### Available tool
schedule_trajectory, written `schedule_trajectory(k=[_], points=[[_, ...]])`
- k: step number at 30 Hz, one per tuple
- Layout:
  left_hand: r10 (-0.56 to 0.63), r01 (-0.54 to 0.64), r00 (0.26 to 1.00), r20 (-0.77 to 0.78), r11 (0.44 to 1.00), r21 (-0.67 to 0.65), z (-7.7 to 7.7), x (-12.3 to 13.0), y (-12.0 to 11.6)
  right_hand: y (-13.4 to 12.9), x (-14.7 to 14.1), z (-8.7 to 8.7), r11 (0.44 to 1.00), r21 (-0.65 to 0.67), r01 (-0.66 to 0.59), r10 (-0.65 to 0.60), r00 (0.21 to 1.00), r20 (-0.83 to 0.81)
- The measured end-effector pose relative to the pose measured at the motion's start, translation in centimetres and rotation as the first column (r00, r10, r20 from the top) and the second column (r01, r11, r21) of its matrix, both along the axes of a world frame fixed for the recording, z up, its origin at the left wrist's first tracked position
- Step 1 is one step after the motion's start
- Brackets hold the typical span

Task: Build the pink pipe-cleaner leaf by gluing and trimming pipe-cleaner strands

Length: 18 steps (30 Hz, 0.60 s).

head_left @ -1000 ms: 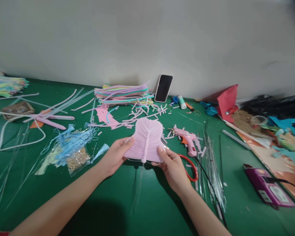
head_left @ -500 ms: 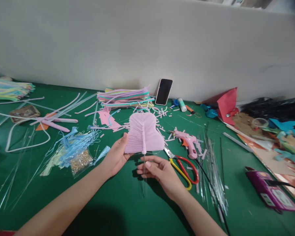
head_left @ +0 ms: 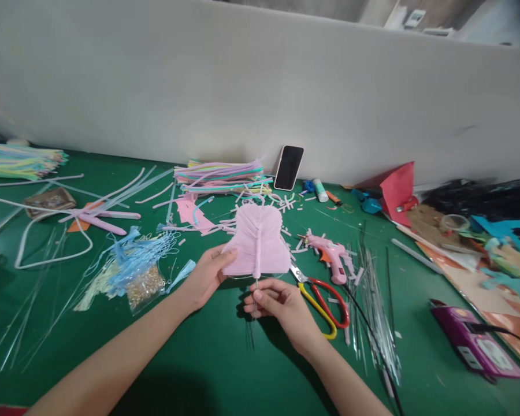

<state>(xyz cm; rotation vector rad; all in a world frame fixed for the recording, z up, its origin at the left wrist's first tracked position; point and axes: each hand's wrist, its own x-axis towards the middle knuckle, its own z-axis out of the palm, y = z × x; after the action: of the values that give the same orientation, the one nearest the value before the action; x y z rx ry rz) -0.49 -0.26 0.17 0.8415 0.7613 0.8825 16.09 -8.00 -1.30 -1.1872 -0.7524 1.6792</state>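
A pale pink fan (head_left: 262, 240) made of fuzzy pipe cleaners stands in the middle of the head view, with a thick rib down its centre. My left hand (head_left: 208, 274) grips its lower left edge, the thumb on the near face and the fingers behind. Thin wires (head_left: 253, 315) stick out from the bottom of the rib. These are pinched between thumb and fingers of my right hand (head_left: 279, 303), just under the fan. Scissors (head_left: 325, 300) with red and yellow handles lie right beside my right hand. Beyond them is a pink glue gun (head_left: 329, 252).
Bundled pipe cleaners (head_left: 223, 176) and a propped phone (head_left: 289, 167) stand at the back. Blue tassels (head_left: 141, 257) and a bag of gold beads (head_left: 145, 289) lie left. Loose wires (head_left: 375, 306), a black cord and a purple device (head_left: 476, 338) are on the right.
My left thumb has come down onto the face of the fan, near its lower left edge. The right hand keeps its pinch on the wires. The whole view has tilted up slightly.
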Motion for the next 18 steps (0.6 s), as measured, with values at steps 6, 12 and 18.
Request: schedule_trajectory(k=[6,12,18], points=[[0.039,-0.038,0.999,-0.038,0.999,0.022,0.3,-0.4,0.5,0.3,1.0,0.4,0.999,0.024,0.036,-0.037,0.998,0.045],[-0.042,0.040,0.995,-0.094,0.999,-0.016,0.8,-0.2,-0.4,0.6,1.8,0.2,0.985,0.123,0.122,-0.129,0.990,0.049],[-0.081,0.075,0.991,-0.106,0.996,-0.058,0.6,0.5,-1.3,0.8,1.5,-0.1,0.956,0.148,0.253,-0.262,0.964,0.040]])
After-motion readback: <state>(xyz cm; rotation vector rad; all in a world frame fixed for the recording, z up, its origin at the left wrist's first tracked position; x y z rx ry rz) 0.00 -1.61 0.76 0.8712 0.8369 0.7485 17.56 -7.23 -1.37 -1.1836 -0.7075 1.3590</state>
